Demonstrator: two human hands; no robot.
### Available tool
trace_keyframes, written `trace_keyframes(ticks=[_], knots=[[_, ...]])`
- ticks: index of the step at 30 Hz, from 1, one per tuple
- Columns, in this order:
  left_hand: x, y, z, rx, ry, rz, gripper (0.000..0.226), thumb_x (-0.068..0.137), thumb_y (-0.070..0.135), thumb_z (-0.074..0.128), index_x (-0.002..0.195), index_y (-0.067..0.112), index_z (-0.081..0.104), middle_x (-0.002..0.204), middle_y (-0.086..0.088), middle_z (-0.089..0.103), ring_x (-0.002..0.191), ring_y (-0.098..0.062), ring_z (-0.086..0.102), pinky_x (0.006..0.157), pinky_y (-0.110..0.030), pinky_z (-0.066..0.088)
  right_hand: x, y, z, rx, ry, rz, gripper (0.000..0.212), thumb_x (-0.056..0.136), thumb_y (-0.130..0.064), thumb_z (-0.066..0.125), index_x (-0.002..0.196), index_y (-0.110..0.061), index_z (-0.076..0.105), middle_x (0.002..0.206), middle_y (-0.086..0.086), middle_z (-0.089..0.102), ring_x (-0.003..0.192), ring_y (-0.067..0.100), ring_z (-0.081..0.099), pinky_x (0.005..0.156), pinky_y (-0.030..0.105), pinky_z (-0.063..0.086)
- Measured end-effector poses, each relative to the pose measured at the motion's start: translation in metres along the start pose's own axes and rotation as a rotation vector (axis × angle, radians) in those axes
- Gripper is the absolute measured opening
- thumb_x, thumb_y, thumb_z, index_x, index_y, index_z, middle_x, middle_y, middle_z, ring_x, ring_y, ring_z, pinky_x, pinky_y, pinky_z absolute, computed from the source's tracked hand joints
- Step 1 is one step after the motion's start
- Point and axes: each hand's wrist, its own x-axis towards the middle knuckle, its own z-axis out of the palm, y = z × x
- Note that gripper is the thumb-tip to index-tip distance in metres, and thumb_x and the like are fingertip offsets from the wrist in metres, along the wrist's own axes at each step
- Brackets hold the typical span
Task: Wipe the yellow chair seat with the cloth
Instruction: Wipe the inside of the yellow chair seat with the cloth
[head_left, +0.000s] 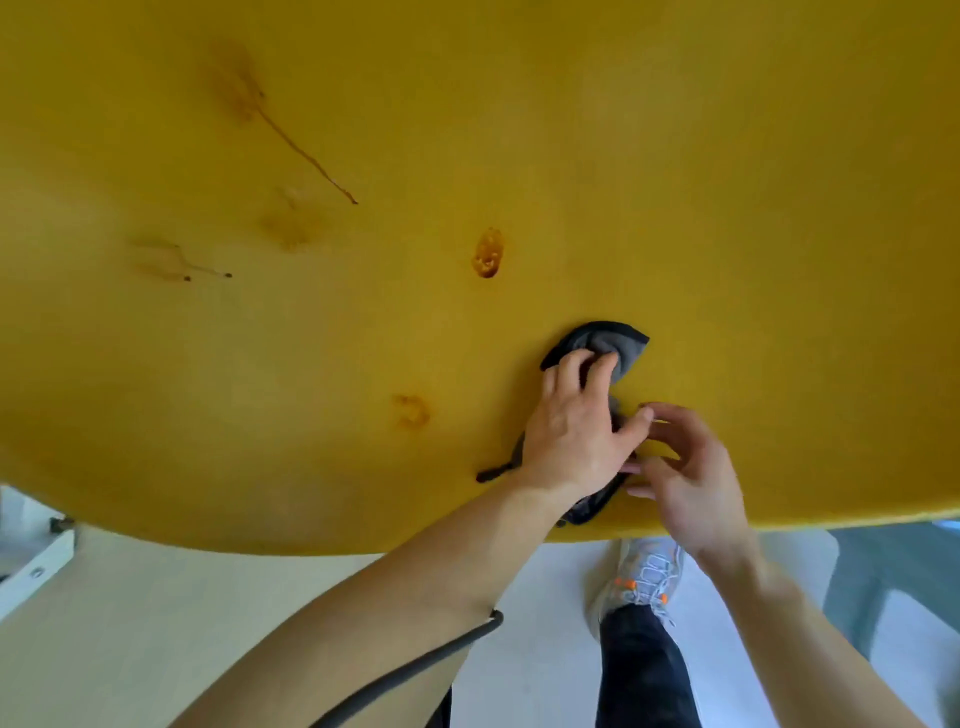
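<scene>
Early wipe — left hand fingers clutch bunched dark grey cloth on yellow fabric chair seat; right hand hold unclear. Next: push beyond fingertips, onto brown stains.

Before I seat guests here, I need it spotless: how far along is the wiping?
Barely started. Nothing looks cleaned yet. In hand: the left hand grips the grey cloth near the yellow seat front edge, with the right hand beside it. Left to do: the long streak, blotch, ring stain and smear.
</scene>
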Motion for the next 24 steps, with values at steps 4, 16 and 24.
trace_keyframes(ticks=[4, 16, 24], knots=[[-0.013, -0.018, 0.015, 0.34, 0.069, 0.442, 0.045, 0.097, 0.036, 0.051, 0.137, 0.017, 0.051, 0.141, -0.012, 0.049, 0.12, -0.033, 0.049, 0.086, -0.043, 0.05, 0.01, 0.003, 0.001, -0.307, 0.517, -0.134, 0.04, 0.079, 0.005, 0.049, 0.114, -0.01, 0.061, 0.11, 0.007, 0.06, 0.078, 0.028, 0.058, 0.073, 0.035, 0.044], [0.139, -0.105, -0.113, 0.534, 0.532, 0.216, 0.049, 0.08, 0.012, 0.068, 0.127, 0.017, 0.057, 0.131, -0.014, 0.057, 0.104, -0.037, 0.054, 0.076, -0.043, 0.054, 0.064, -0.004, 0.105, -0.574, 0.384, -0.416, 0.032, 0.075, -0.018, 0.055, 0.104, -0.007, 0.064, 0.101, 0.019, 0.057, 0.089, 0.041, 0.055, 0.079, 0.045, 0.043], [-0.028, -0.141, -0.075, 0.543, -0.102, 0.679, 0.031, 0.086, 0.018, 0.055, 0.116, 0.02, 0.062, 0.125, -0.009, 0.058, 0.096, -0.034, 0.051, 0.071, -0.041, 0.051, 0.041, 0.003, 0.097, -0.638, 0.42, -0.378, 0.04, 0.073, -0.014, 0.043, 0.106, -0.003, 0.065, 0.102, 0.025, 0.057, 0.085, 0.045, 0.054, 0.073, 0.05, 0.048]])
